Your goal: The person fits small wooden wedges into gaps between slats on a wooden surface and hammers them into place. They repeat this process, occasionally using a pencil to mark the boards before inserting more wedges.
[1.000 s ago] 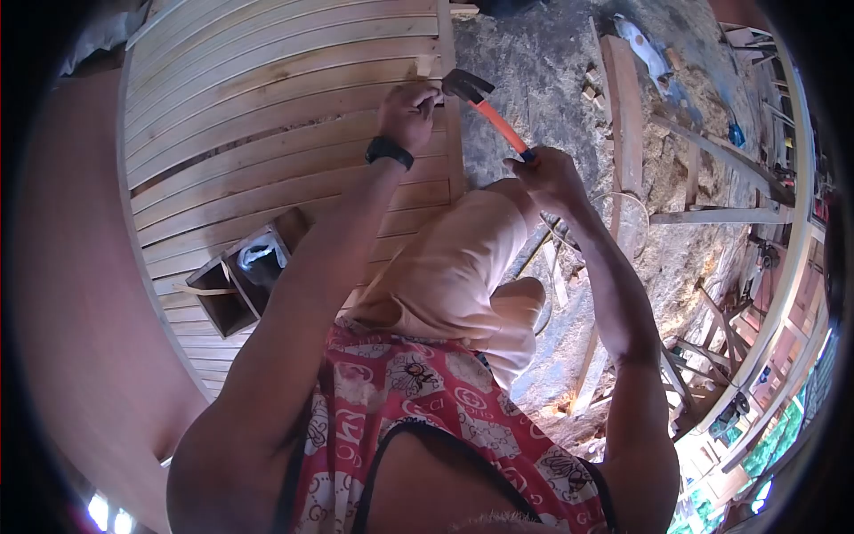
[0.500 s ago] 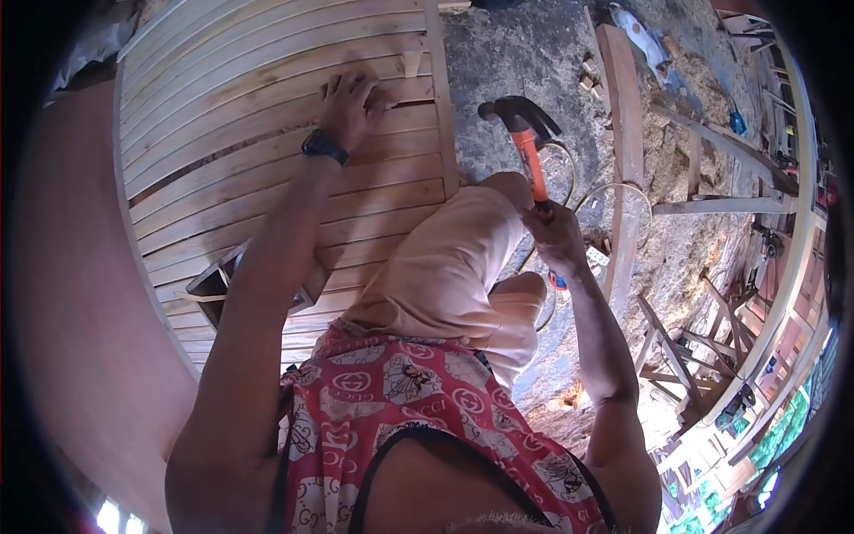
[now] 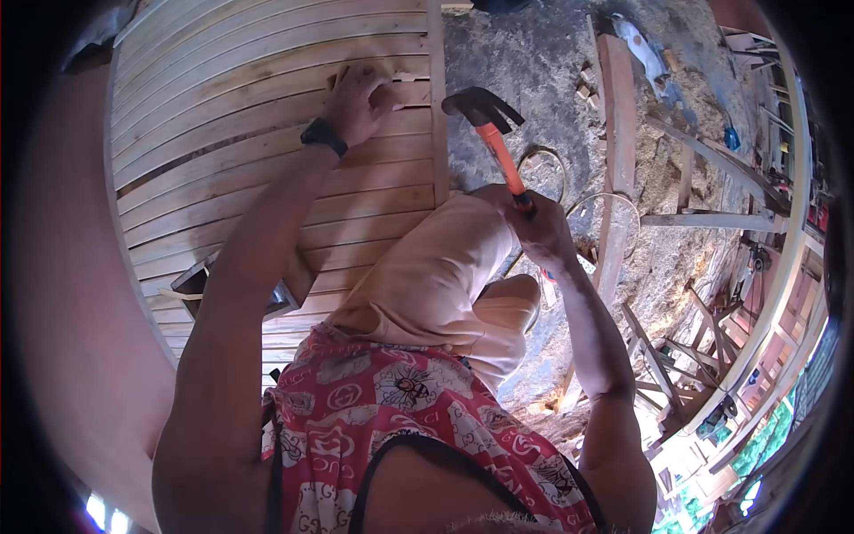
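A claw hammer (image 3: 500, 153) with a dark head and an orange-and-black handle is gripped in my right hand (image 3: 541, 233). The head is raised beside the right edge of a slatted wooden panel (image 3: 374, 187). On that panel rests my left hand (image 3: 363, 105), with a dark watch on the wrist. Its fingers are curled in over the slats close to the panel's edge frame (image 3: 439, 133). Whatever they may pinch is hidden. A short bit of wood (image 3: 411, 77) lies just right of these fingers.
An open wooden box (image 3: 191, 283) sits on the panel, partly behind my left forearm. A smooth brown board (image 3: 71, 240) stands along the left. On the dusty floor are a long beam (image 3: 620, 125), a looped hose or cable (image 3: 636, 209) and wooden frames (image 3: 712, 218).
The hammer has swung left and up toward the panel's edge, with my right hand moving slightly left. My left hand has shifted a little right and its fingers are curled closer together.
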### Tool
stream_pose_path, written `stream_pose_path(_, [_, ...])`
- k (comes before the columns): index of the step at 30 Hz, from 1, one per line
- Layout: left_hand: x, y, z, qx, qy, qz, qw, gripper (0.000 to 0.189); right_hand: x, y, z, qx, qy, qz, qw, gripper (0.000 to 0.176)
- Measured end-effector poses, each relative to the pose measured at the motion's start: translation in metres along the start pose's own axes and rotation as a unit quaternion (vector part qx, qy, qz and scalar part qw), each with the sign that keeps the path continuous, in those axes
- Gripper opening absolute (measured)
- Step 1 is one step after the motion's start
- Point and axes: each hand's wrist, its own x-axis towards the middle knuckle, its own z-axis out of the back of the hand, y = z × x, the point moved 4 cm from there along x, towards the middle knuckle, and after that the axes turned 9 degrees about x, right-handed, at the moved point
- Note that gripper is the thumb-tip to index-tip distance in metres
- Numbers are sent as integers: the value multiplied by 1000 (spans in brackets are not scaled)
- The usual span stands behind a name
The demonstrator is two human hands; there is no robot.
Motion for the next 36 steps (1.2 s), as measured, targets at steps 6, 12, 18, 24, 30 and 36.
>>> stream_pose_path(6, [2,-6,0,42,38,-16,998,42,6,-10,-7,26,15,-20,999,34])
stream_pose_path(12, [3,-10,0,79,75,-28,994,41,17,-8,-12,30,29,-29,999,34])
stream_pose_path(18, [2,-16,4,94,42,-24,994,41,27,-10,-11,0,43,-19,999,36])
stream_pose_path(24, [0,-11,2,50,14,-13,999,36,28,5,-5,-18,16,42,999,34])
stream_pose_path(30, [-2,-7,-1,25,27,4,999,33,20,44,11,34,-31,178,983,25])
stream_pose_path(36, [1,-6,0,14,21,-17,1000,34,53,35,-2,-61,-10,241,969,23])
